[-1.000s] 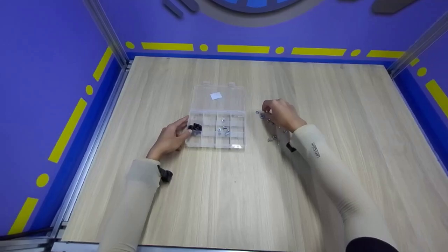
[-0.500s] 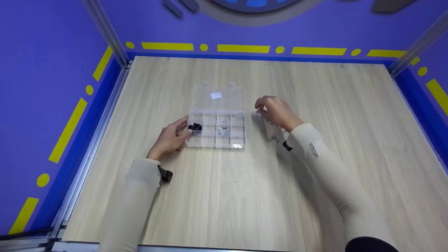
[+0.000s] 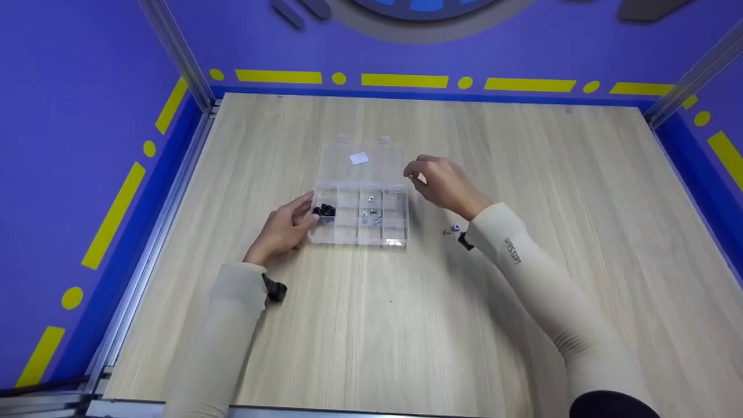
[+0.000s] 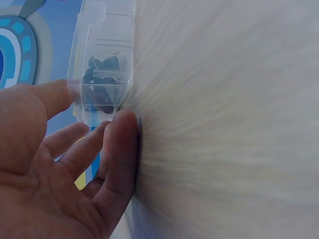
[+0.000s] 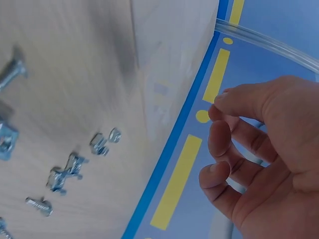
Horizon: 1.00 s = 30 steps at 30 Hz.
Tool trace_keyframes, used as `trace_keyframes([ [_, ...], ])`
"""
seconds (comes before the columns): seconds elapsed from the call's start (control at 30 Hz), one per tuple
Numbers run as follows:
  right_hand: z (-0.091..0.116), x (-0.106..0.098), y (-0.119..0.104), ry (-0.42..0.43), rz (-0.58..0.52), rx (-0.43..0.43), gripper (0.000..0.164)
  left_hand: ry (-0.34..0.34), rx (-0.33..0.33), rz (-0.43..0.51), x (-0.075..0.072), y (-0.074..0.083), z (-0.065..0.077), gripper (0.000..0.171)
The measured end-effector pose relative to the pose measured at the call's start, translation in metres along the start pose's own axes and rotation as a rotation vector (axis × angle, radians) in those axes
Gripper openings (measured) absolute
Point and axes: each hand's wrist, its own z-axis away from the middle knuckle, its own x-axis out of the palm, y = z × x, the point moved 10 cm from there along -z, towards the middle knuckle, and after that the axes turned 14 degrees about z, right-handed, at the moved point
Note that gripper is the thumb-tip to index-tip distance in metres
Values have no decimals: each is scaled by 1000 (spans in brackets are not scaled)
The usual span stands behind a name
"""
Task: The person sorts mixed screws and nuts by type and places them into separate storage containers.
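A clear compartment box point(image 3: 347, 233) stands with its lid point(image 3: 342, 168) folded back. My left hand point(image 3: 281, 229) rests at its left side, fingers loosely bent along the outer wall, thumb at the rim. Black pieces point(image 3: 325, 211) lie in a left compartment, small silver pieces point(image 3: 373, 213) in ones right of centre. My right hand point(image 3: 442, 184) hovers beside the box's upper right, thumb and forefinger pinching a tiny shiny piece point(image 3: 410, 176), its kind mostly hidden. Under that hand, a screw point(image 5: 40, 205), a small nut point(image 5: 114, 135) and other silver hardware point(image 5: 56, 180) lie loose.
A white paper slip point(image 3: 359, 158) shows through or on the lid. The wooden tabletop point(image 3: 371, 337) is bounded by blue-purple walls point(image 3: 290, 52) with yellow markings. Metal frame rails point(image 3: 157, 215) run along its edges.
My right hand has risen off the loose hardware and moved left to the box's right edge. Two silver pieces near the right wrist show more plainly. My left hand has stayed put.
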Motion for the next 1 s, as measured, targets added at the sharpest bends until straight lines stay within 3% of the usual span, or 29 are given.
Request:
trace_keyframes([
  [0.37, -12, 7, -25, -34, -15, -43, 13, 0, 5, -6, 1, 1, 0, 63],
  [1.0, -28, 14, -42, -62, -45, -57, 13, 1, -9, 14, 1, 1, 1, 64],
])
